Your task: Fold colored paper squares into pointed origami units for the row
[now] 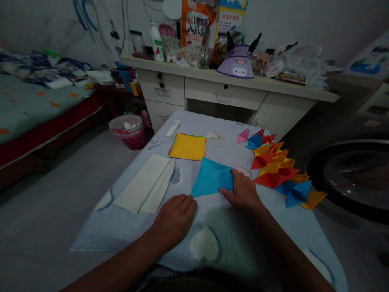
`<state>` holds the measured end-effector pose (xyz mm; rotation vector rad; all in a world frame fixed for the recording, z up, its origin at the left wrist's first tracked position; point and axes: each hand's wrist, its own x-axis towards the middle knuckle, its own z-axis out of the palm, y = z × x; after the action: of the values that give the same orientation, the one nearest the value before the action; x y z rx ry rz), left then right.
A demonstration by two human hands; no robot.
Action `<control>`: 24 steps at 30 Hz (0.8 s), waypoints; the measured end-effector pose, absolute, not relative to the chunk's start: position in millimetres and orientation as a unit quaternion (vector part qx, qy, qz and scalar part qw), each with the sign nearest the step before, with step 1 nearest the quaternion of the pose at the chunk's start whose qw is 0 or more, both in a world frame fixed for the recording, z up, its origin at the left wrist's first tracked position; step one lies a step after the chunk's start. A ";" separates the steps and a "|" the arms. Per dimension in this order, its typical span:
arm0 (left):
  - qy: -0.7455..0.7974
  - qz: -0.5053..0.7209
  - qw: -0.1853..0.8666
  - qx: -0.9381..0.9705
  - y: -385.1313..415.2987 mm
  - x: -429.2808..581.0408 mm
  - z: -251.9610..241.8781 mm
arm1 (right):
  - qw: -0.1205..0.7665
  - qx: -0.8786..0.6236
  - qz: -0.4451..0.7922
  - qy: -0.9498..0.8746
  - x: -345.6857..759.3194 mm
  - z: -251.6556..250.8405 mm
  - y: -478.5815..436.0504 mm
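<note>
A blue sheet of origami paper [212,178], with creases and a folded look, lies on the cloth-covered table in front of me. My right hand [243,188] grips its right edge, thumb below and fingers above. At the sheet's lower left corner rests my left hand [178,215], fingers curled and the fingertips touching that corner; whether it pinches the paper is hard to see. Beyond the sheet sits a stack of square coloured paper [188,147], yellow on top. Folded paper cranes [273,164] in red, yellow, blue and pink are grouped on the right.
A folded pale paper towel [144,182] lies left of my hands. Near the far edge are a small white box [173,128] and a crumpled white scrap [212,135]. Behind stands a cluttered white desk [164,89]; a pink bin [132,136] is on the floor, a washing machine [358,170] at right.
</note>
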<state>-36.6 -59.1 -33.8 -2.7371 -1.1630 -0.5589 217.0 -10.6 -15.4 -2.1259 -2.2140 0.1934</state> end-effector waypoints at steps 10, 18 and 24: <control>-0.393 -0.179 0.044 -0.901 -55.9 -37.0 -35.5 | 0.062 -0.682 0.072 -0.725 253.0 -23.3 -5.4; -0.392 -0.152 0.043 -0.906 -47.8 -33.7 -29.9 | 0.093 -0.690 0.103 -0.710 256.1 -24.4 -7.2; -0.413 -0.113 0.010 -0.904 -37.2 -25.4 -6.5 | 0.174 -0.668 0.106 -0.716 258.5 -25.2 -8.5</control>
<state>-25.4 -37.2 -6.5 -2.8216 -1.2897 -0.3542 258.5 -8.5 -25.2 -1.8945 -2.0285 0.3011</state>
